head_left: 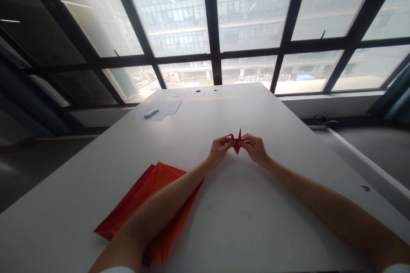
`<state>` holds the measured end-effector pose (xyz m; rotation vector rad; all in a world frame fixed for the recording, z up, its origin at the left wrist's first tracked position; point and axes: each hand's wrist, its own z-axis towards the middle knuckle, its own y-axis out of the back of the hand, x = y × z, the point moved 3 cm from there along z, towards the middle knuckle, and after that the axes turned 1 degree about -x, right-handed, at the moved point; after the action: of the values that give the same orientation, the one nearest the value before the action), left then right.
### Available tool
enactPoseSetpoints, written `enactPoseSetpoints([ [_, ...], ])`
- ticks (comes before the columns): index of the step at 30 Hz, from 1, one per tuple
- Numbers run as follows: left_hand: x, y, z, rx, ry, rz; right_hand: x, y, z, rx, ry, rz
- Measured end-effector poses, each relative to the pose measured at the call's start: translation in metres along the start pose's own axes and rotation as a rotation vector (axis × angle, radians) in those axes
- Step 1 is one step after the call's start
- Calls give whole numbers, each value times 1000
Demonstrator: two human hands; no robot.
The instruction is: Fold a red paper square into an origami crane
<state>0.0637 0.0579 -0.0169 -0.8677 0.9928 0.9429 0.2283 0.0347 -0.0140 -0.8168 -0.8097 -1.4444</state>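
Observation:
A small red origami crane is held up between my two hands, over the white table. Its bent head points left, a thin spike rises at the right, and a pointed part hangs down. My left hand pinches the crane's left side between thumb and fingers. On the opposite side, my right hand pinches it in the same way. Under my left forearm lie sheets of orange paper and dark red paper, partly covered by the arm.
White papers with a pale marker-like object on them lie at the table's far left. The white table reaches toward large windows. A small dark mark shows near its right edge.

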Motion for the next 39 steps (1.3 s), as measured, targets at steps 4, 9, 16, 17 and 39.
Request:
enactPoseSetpoints([
  [4, -7, -3, -2, 38, -17, 42, -1, 0, -1, -10, 5, -4],
  [9, -11, -4, -3, 3, -17, 20, 1, -3, -2, 22, -10, -11],
  [16, -11, -6, -3, 29, 9, -29, 1, -3, -1, 28, -15, 9],
  [17, -10, -6, -3, 32, 13, -24, 1, -2, -1, 22, -8, 9],
  [39, -9, -5, -3, 15, 7, 47, 8, -4, -3, 13, 45, -79],
])
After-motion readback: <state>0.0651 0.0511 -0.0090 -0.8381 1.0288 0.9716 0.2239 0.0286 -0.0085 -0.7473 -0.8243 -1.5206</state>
